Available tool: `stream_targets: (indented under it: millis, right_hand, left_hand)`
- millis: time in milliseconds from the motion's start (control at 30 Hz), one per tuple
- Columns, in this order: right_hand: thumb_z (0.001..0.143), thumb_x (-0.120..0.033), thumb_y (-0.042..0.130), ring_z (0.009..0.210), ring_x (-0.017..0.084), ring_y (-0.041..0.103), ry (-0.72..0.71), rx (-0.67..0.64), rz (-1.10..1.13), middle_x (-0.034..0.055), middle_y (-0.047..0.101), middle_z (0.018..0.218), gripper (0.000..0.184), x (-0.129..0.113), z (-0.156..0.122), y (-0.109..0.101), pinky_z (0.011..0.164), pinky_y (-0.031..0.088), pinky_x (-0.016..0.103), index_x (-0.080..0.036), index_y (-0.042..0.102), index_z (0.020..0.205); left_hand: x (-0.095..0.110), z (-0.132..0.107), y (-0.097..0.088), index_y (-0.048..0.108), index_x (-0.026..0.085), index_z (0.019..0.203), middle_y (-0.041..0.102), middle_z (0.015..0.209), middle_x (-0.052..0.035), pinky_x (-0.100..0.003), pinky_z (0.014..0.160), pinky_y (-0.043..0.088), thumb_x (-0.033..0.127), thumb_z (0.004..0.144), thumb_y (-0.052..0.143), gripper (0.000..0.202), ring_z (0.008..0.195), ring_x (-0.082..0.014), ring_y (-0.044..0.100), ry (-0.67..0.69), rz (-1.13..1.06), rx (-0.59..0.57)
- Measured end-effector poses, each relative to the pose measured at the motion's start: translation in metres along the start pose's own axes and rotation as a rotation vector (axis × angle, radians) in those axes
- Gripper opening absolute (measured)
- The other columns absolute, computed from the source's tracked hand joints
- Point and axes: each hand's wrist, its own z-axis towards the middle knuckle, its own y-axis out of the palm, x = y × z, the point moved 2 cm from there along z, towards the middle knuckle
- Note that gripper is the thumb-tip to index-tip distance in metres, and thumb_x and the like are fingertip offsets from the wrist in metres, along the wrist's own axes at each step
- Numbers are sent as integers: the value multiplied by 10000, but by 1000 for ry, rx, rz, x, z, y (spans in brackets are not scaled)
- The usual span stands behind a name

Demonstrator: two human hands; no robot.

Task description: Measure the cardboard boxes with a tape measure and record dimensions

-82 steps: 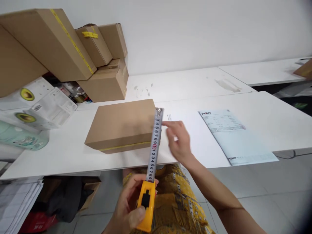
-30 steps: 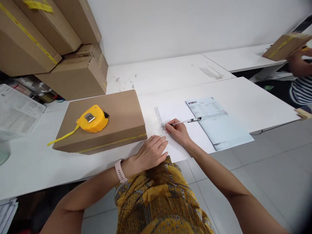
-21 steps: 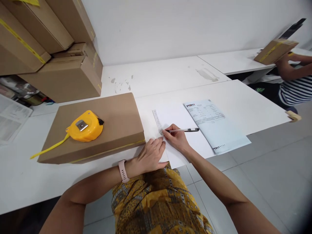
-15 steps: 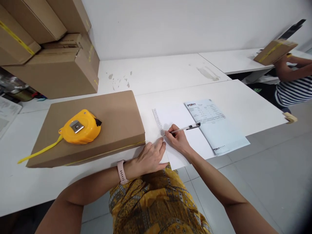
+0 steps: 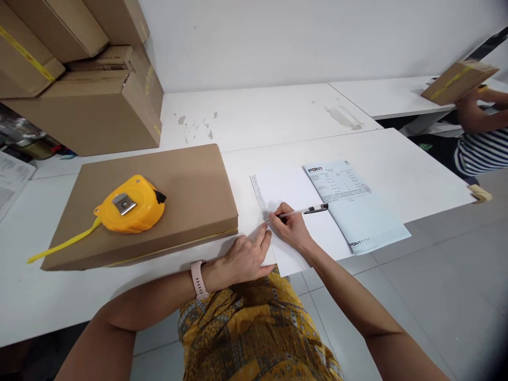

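Pinched in the fingers of my right hand is a pen, its tip at a column of small handwriting down the left edge of a white sheet of paper. My left hand lies flat with fingers stretched out, fingertips at the sheet's lower left edge. A printed pale blue form overlaps the sheet's right side. To the left, a closed cardboard box carries a yellow tape measure with a strip of its yellow tape drawn out.
More cardboard boxes are stacked at the back left against the wall. The white table has worn patches. At the far right, a person in a striped top holds a taped carton. The table's right corner has a tan pad.
The view has shifted slightly, so the table things sit a little differently in it. Both hands keep nearly the same places on the paper. The other person's carton has tilted a little.
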Motion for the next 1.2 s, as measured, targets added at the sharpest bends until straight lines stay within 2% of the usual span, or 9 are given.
stream_targets:
  millis: [267,567,800,1200]
  right_hand:
    - [870,-354,629,536,114,379,-3,-7,-12,-64,419,574,244,-1,0,0,531,279,284,-233,484,716]
    - [851,-398,637,540,117,371,16,-12,-32,-58,419,570,267,-3,0,0,528,296,280,-235,482,707]
    - [840,-368,633,537,111,364,13,-6,-17,-62,408,576,258,-5,0,0,525,286,280,-234,466,697]
    - [825,-361,631,535,113,360,24,-11,-18,-63,396,565,247,-5,0,-1,523,284,282,-236,463,693]
  left_hand:
    - [0,0,1,498,-31,1447,457,1538,-295,-389,817,582,622,933,568,834,1257,-347,612,-4,-20,15]
    - [0,0,1,487,-41,1448,455,1540,-297,-398,813,580,632,933,557,851,1250,-346,609,6,-31,5]
    - [-1,0,0,483,-20,1460,432,1553,-300,-388,825,571,627,946,539,828,1243,-343,623,-2,-34,-19]
    - [-1,-1,2,478,-35,1455,418,1550,-325,-396,806,577,628,952,529,834,1224,-359,631,4,-39,11]
